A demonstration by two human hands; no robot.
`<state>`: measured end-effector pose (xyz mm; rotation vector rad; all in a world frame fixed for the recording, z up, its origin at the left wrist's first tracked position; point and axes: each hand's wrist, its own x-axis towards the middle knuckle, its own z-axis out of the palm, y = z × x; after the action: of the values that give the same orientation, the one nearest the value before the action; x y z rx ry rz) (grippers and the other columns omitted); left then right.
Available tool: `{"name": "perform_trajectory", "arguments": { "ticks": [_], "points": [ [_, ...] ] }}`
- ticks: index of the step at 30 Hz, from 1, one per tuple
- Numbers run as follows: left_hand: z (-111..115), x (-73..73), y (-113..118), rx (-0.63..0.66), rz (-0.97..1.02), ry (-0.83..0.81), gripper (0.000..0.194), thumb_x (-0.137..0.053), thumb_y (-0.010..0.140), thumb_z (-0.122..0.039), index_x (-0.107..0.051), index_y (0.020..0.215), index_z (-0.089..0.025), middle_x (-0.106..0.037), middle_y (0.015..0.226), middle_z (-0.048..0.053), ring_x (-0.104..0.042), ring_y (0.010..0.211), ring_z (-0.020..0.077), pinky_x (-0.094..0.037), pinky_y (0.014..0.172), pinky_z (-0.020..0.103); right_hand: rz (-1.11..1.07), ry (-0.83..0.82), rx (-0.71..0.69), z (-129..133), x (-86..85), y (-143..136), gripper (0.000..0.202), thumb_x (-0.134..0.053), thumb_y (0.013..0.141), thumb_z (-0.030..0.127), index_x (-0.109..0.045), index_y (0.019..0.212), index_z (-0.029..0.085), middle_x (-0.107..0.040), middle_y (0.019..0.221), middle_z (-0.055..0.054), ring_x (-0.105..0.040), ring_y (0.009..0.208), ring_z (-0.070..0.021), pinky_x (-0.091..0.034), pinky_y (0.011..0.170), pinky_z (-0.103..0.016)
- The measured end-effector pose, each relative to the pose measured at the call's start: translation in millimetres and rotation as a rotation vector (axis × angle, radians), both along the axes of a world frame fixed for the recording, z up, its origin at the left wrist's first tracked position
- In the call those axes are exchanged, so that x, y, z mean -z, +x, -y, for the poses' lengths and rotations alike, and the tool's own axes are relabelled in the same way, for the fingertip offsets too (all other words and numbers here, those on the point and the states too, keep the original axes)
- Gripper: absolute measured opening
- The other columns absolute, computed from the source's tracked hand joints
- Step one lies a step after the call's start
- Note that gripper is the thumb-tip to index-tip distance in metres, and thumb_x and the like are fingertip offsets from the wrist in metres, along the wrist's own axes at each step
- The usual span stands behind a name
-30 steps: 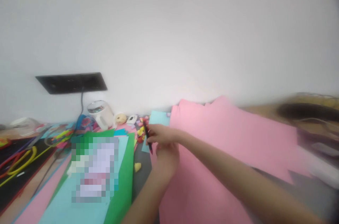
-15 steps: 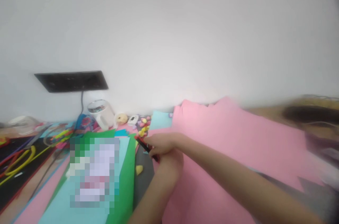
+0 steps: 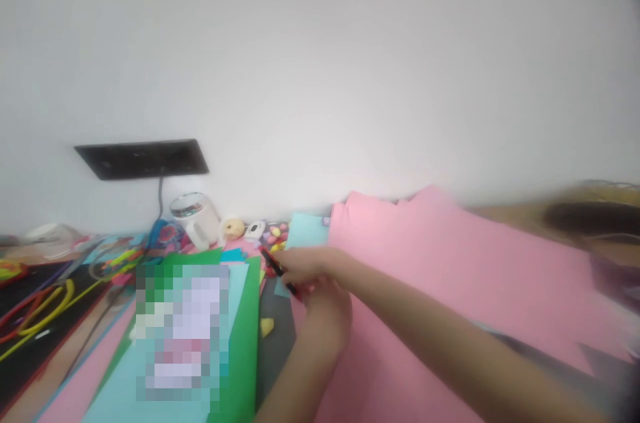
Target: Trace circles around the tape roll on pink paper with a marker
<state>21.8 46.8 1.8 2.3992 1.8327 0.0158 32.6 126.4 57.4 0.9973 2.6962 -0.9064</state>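
My right hand (image 3: pixel 302 264) reaches in from the right, closed on a slim black object with red edges (image 3: pixel 279 269), whose kind I cannot make out. It slants, with the upper end pointing left and away from me. Below and partly behind it is my left hand (image 3: pixel 327 299), its wrist bent and its fingers curled in near the object's lower end. Whether those fingers grip the object is hidden. Both hands are above the left edge of large pink paper sheets (image 3: pixel 400 256). A small yellow piece (image 3: pixel 267 327) lies on the dark surface left of my left wrist.
Left are green paper (image 3: pixel 245 356), light blue paper (image 3: pixel 125 383) and a blurred-out item (image 3: pixel 187 336). Behind stand a white mug (image 3: pixel 197 219), a round cream-coloured thing (image 3: pixel 233 229) and small colourful pieces (image 3: pixel 275 233). A cable runs from a black wall socket panel (image 3: pixel 143 159).
The view has shifted slightly, so the scene sits a little further right and lower. The black and red object slants more steeply. Both hands stay close together.
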Motion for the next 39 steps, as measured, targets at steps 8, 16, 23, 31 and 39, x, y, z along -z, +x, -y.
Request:
{"name": "perform_trajectory", "arguments": {
  "ticks": [8,16,23,31,39],
  "points": [
    [6.6,-22.8,-2.4,0.081,-0.251,-0.002,0.047,-0.05,0.069,0.002,-0.056,0.114,-0.009,-0.057,0.104,0.018,-0.054,0.096,0.0311,-0.044,0.073,0.039,-0.1,0.12,0.271,-16.2,13.5,17.6,0.017,-0.051,0.077,0.019,-0.046,0.093,0.017,-0.063,0.079,-0.006,-0.057,0.061,-0.0171,-0.034,0.045,-0.022],
    [5.3,-24.8,-6.8,0.109,-0.274,-0.037,0.046,-0.052,0.069,0.0,-0.052,0.113,-0.01,-0.053,0.106,0.019,-0.053,0.093,0.0291,-0.045,0.069,0.035,-0.308,0.155,0.605,-15.9,19.2,58.4,0.017,-0.055,0.074,0.011,-0.048,0.088,0.016,-0.066,0.072,-0.007,-0.062,0.059,-0.0187,-0.04,0.048,-0.024],
    [2.3,-39.2,-17.6,0.093,-0.208,-0.067,0.032,-0.039,0.08,-0.006,-0.055,0.107,-0.014,-0.056,0.106,0.013,-0.053,0.095,0.0262,-0.046,0.069,0.033,-0.652,0.198,0.875,29.3,30.5,136.1,0.019,-0.037,0.089,0.031,-0.049,0.09,0.017,-0.068,0.073,-0.007,-0.068,0.069,-0.018,-0.05,0.061,-0.026],
    [14.4,-48.8,-27.7,0.094,-0.167,-0.113,0.024,-0.037,0.079,-0.008,-0.059,0.087,-0.016,-0.055,0.109,0.009,-0.05,0.091,0.0224,-0.041,0.064,0.028,-0.766,0.171,0.688,109.9,55.8,179.0,0.026,-0.051,0.081,0.043,-0.067,0.086,0.023,-0.069,0.081,-0.007,-0.065,0.082,-0.026,-0.05,0.073,-0.036],
    [19.7,-47.8,-31.6,0.095,-0.08,-0.129,0.015,-0.042,0.081,-0.015,-0.056,0.081,-0.019,-0.052,0.111,0.006,-0.047,0.09,0.0214,-0.039,0.067,0.03,-0.795,0.077,0.83,116.4,59.7,184.0,0.037,-0.039,0.088,0.046,-0.063,0.071,0.022,-0.065,0.063,-0.003,-0.063,0.061,-0.0189,-0.05,0.073,-0.034]
  ]
}}
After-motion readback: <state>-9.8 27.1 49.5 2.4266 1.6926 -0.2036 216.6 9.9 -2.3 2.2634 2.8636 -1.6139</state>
